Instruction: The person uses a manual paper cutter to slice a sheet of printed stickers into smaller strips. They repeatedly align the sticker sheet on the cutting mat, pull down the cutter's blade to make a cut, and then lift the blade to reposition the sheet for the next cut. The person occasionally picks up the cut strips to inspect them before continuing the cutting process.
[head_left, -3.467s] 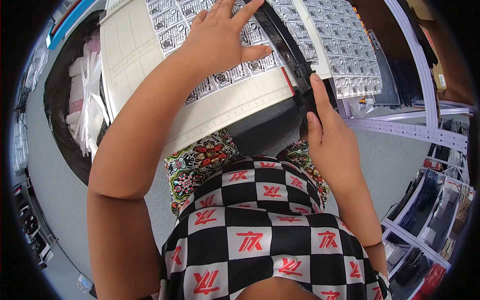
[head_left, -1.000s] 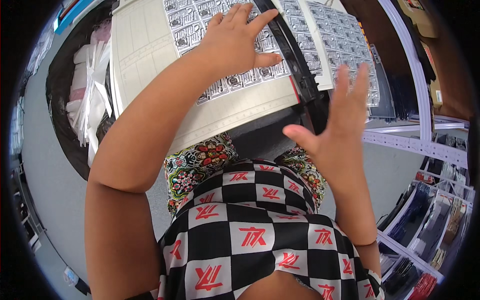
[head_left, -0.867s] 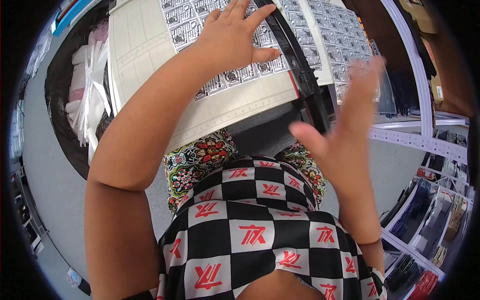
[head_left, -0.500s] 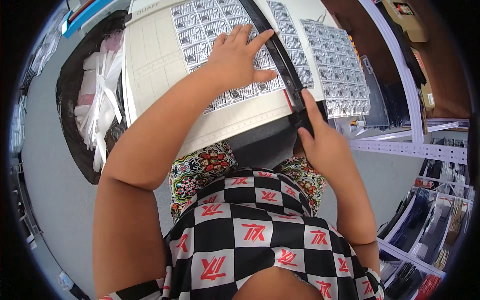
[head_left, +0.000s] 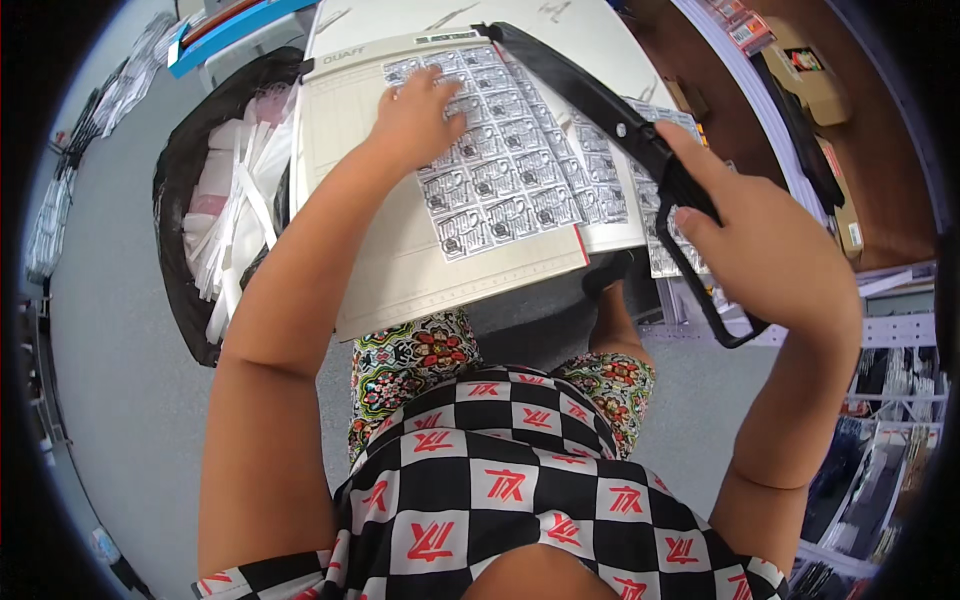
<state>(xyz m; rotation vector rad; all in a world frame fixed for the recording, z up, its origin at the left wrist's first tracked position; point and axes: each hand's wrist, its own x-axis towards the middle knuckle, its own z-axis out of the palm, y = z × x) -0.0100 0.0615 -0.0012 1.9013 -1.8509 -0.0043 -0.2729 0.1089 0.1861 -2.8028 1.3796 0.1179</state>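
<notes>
On the cream board [head_left: 410, 290], a black-and-white printed sheet [head_left: 510, 180] is seemingly steadied under the spread left grip [head_left: 420, 116], and a black lever [head_left: 645, 150] clasped by the right grip [head_left: 780, 240].

On my feed the cutter board [head_left: 345, 130] is cream with red trim [head_left: 582, 247], its arm [head_left: 570, 85] black; I see a black-and-white printed sheet [head_left: 510, 180], multicoloured floral trousers [head_left: 415, 358], and a black-and-white checked shirt [head_left: 480, 525] with red marks [head_left: 505, 485].

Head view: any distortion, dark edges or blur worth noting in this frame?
In the head view, black fills the corners; the pale shelf post bends near the rim; the left hand, right hand and black cutter arm look reasonably sharp.
</notes>
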